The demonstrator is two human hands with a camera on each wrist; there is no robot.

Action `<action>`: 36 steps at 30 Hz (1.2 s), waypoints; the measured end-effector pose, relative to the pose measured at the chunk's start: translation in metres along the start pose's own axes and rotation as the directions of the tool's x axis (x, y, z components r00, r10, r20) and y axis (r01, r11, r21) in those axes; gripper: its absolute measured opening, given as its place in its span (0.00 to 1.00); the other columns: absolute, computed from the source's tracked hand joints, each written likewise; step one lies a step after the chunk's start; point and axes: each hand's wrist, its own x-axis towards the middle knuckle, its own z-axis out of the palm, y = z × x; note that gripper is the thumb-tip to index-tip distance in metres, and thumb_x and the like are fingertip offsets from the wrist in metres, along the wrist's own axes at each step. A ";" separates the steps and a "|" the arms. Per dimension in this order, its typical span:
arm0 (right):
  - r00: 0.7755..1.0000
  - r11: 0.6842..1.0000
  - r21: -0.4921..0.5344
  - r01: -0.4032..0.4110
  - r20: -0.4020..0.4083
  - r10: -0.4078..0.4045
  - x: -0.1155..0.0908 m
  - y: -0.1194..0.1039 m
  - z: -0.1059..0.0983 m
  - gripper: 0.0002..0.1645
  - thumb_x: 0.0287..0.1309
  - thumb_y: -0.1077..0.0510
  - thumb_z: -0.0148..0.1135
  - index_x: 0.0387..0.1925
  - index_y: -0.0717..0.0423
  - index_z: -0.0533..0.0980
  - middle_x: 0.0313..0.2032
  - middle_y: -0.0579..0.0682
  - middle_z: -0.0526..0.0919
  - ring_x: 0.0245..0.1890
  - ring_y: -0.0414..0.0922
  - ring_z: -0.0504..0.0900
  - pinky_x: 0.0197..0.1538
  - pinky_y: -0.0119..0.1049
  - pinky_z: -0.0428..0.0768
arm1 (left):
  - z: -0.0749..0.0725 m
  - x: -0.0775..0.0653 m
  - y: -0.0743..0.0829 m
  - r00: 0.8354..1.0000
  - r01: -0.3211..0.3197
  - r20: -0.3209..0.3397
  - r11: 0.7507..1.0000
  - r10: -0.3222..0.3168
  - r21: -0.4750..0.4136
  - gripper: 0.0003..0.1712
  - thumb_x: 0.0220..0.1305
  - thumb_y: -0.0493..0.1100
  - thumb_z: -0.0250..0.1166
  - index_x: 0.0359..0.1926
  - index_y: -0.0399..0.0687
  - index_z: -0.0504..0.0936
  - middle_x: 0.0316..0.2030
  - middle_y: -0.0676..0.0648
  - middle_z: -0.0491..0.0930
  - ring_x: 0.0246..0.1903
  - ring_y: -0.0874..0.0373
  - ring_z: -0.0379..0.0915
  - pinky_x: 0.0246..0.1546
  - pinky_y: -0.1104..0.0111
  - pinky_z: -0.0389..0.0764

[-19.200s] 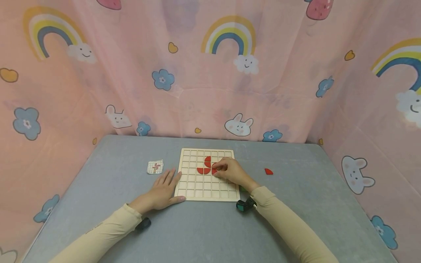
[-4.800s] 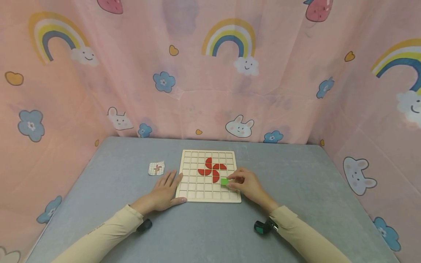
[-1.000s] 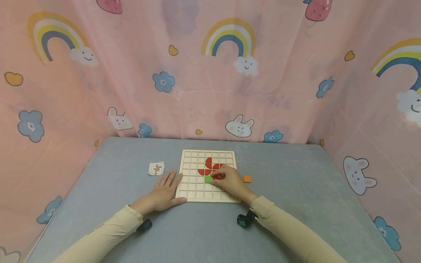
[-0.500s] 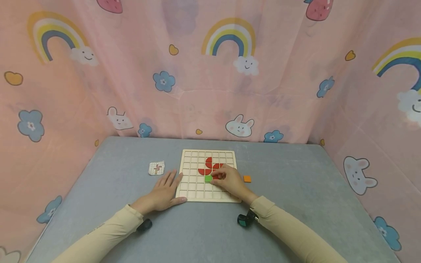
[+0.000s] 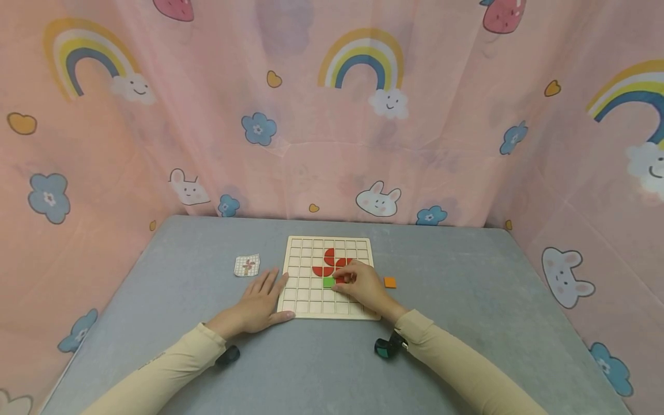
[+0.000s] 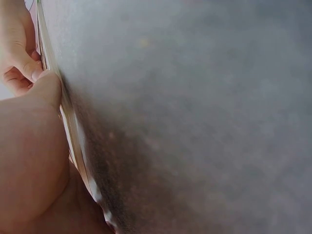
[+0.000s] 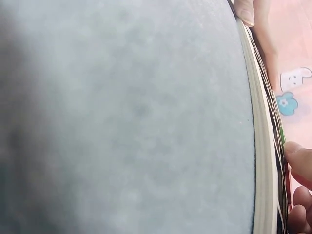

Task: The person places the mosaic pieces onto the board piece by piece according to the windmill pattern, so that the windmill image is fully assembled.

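Note:
A pale wooden grid board (image 5: 306,302) lies on the table, with several red quarter-round pieces (image 5: 329,257) in a pinwheel shape near its middle. My right hand (image 5: 365,286) reaches over the board, thumb and index finger pinching the right edge of a green square tile (image 5: 328,282) at the cell just below the pinwheel. That hand partly covers the red pieces on the right. In the right wrist view the thumb (image 7: 298,158) meets the green tile at the board's edge. My left hand (image 5: 255,304) rests with fingers spread along the board's left edge, thumb at its near left corner.
An orange square tile (image 5: 389,282) lies on the table just right of the board. Left of the board is a small paper card (image 5: 246,266) printed with a grid and pinwheel picture. A pink patterned curtain (image 5: 311,167) stands behind the grey table (image 5: 456,259).
Earlier, the loose red piece at right joined the pinwheel. Since 4.8 s ago my right hand has brought the green tile leftward, uncovering the orange tile. Over the last second, both hands stay nearly still.

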 end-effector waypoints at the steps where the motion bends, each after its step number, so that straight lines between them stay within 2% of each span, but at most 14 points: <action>1: 1.000 1.000 0.005 0.002 0.000 -0.002 0.000 0.000 0.000 0.13 0.54 0.59 0.83 0.42 0.55 0.91 0.29 0.44 0.76 0.30 0.40 0.71 0.36 0.32 0.71 | 0.000 0.000 0.000 1.000 -0.002 -0.003 1.000 0.002 -0.001 0.55 0.76 0.62 0.62 0.84 0.34 0.46 0.82 0.25 0.39 0.82 0.27 0.32 0.77 0.33 0.45; 10: 1.000 0.997 0.074 0.011 -0.012 -0.010 -0.001 0.000 -0.009 0.14 0.54 0.61 0.83 0.43 0.59 0.90 0.28 0.45 0.78 0.30 0.40 0.73 0.36 0.31 0.73 | 0.001 0.000 -0.001 1.000 -0.001 -0.007 1.000 0.001 -0.004 0.55 0.77 0.63 0.62 0.84 0.34 0.46 0.82 0.26 0.40 0.82 0.27 0.32 0.77 0.33 0.45; 16: 1.000 0.993 0.119 -0.006 -0.025 0.009 -0.005 0.004 -0.026 0.15 0.57 0.63 0.80 0.46 0.62 0.89 0.29 0.47 0.78 0.31 0.42 0.73 0.37 0.32 0.72 | 0.003 0.001 -0.002 1.000 -0.004 -0.011 1.000 0.004 0.006 0.55 0.77 0.63 0.62 0.84 0.34 0.47 0.82 0.26 0.40 0.82 0.27 0.33 0.77 0.33 0.46; 25: 0.994 0.995 0.075 -0.069 -0.076 0.074 -0.022 0.020 -0.063 0.17 0.62 0.60 0.77 0.52 0.60 0.87 0.34 0.49 0.80 0.35 0.44 0.74 0.39 0.35 0.73 | 0.000 0.000 -0.001 1.000 0.003 0.005 1.000 -0.003 -0.003 0.55 0.77 0.63 0.61 0.84 0.33 0.46 0.82 0.25 0.39 0.82 0.27 0.32 0.77 0.33 0.44; 32: 0.989 0.993 0.043 -0.112 -0.088 0.115 -0.036 0.042 -0.087 0.20 0.63 0.59 0.77 0.55 0.60 0.87 0.40 0.54 0.84 0.39 0.46 0.77 0.45 0.39 0.76 | -0.010 -0.004 0.008 0.999 0.007 0.035 1.000 -0.007 -0.021 0.56 0.77 0.65 0.59 0.84 0.32 0.46 0.82 0.24 0.39 0.81 0.26 0.31 0.77 0.33 0.42; 36: 0.986 0.988 0.033 -0.150 -0.074 0.152 -0.042 0.052 -0.099 0.22 0.63 0.56 0.77 0.57 0.58 0.87 0.44 0.55 0.85 0.41 0.47 0.77 0.47 0.41 0.76 | -0.016 -0.006 0.014 0.999 0.010 0.043 0.999 -0.008 -0.036 0.54 0.78 0.63 0.60 0.83 0.30 0.47 0.81 0.22 0.40 0.81 0.24 0.32 0.77 0.32 0.44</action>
